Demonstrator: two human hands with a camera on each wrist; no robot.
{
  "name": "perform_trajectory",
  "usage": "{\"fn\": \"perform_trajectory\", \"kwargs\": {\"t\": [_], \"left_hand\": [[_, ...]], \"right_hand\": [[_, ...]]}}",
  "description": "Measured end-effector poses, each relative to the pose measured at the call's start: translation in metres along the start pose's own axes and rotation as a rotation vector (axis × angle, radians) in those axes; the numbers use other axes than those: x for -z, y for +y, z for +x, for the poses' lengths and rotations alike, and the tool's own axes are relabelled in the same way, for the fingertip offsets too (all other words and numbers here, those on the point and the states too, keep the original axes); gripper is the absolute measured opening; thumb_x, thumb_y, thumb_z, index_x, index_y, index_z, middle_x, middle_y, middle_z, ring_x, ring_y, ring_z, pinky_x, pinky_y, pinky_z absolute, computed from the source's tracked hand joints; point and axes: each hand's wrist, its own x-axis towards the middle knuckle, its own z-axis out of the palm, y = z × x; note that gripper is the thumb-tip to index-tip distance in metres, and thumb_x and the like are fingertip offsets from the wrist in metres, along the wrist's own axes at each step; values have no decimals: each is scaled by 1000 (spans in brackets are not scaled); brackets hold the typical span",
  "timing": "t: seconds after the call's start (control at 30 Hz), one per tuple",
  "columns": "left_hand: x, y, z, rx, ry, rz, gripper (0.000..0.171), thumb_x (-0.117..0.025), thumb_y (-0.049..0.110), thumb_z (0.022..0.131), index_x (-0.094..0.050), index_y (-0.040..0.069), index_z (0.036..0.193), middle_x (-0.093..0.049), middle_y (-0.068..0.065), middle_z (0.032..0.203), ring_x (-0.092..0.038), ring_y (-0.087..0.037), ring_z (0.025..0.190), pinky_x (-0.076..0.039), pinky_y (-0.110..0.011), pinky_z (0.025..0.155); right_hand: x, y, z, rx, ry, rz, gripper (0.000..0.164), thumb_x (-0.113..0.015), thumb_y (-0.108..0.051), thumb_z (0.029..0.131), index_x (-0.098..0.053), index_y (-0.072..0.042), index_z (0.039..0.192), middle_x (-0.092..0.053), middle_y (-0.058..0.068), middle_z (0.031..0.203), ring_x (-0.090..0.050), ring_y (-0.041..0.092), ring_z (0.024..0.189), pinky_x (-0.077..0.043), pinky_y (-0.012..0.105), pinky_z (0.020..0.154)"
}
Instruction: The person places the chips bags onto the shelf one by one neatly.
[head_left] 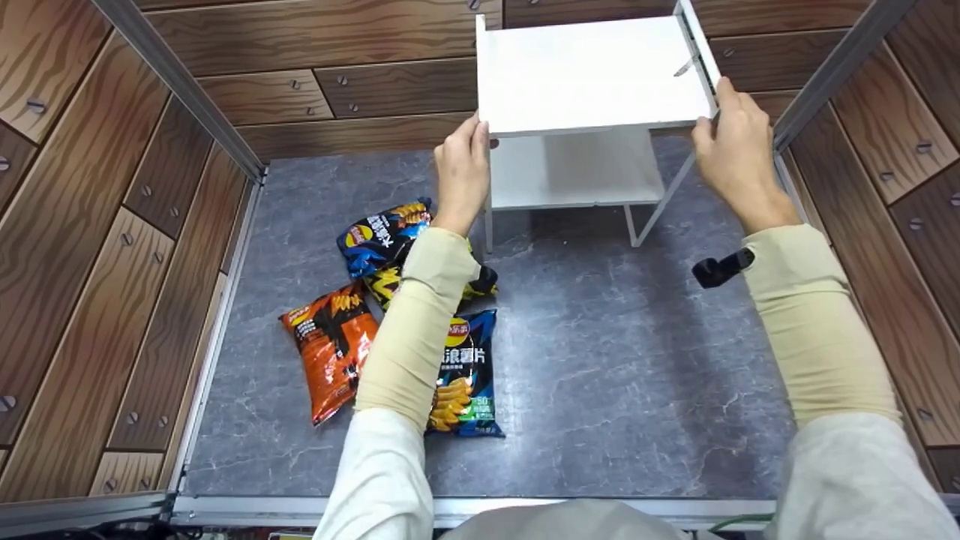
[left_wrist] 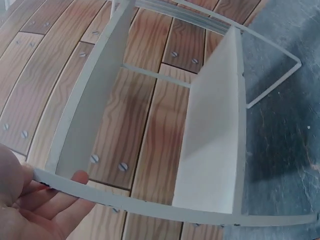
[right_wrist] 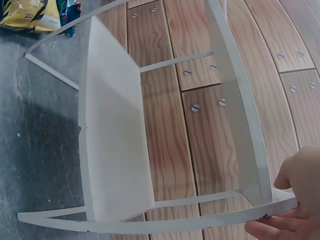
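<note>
A white two-tier shelf (head_left: 589,79) with thin legs stands at the back right of the grey floor. My left hand (head_left: 463,169) grips the left side of its frame by the front corner of the top board. At the front right corner, my right hand (head_left: 739,154) holds the other side of the frame between thumb and fingers. In the left wrist view, fingers (left_wrist: 70,212) curl behind the white bar. The right wrist view shows the thumb above the bar and the fingers (right_wrist: 272,229) beneath it. Below the top lies the lower board (head_left: 517,176).
Left of the shelf lie several chip bags: an orange bag (head_left: 337,349), a dark blue bag (head_left: 476,375), another blue bag (head_left: 386,232) and a yellow-black bag (head_left: 384,285), partly hidden by my left arm. Wood-patterned panels (head_left: 405,94) and metal rails (head_left: 217,352) enclose the floor.
</note>
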Motion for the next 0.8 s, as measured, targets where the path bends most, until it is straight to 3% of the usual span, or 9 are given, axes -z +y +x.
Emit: {"fn": "perform_trajectory", "kwargs": {"t": [0.23, 0.6, 0.8], "left_hand": [[0, 3, -9, -27, -28, 7, 34, -46, 23, 105, -66, 9, 129, -77, -8, 100, -72, -16, 91, -54, -28, 77], [3, 6, -25, -27, -63, -10, 37, -45, 24, 105, -64, 7, 132, -75, -11, 110, -71, -17, 86, -54, -28, 76], [3, 9, -34, -25, -78, -25, 37, -47, 25, 105, -63, 7, 133, -75, -9, 113, -71, -15, 85, -51, -25, 67]], "right_hand": [[6, 3, -14, 11, 78, 43, 52, -51, -6, 95, -44, 6, 145, -56, 36, 129, -51, 56, 122, -41, 60, 106], [18, 2, -35, -19, 56, 40, 55, -51, -12, 95, -42, 3, 148, -55, 35, 132, -53, 55, 120, -43, 64, 99], [25, 3, -48, -39, 29, 31, 59, -49, -13, 97, -34, 4, 151, -49, 32, 142, -60, 49, 110, -49, 59, 94]]}}
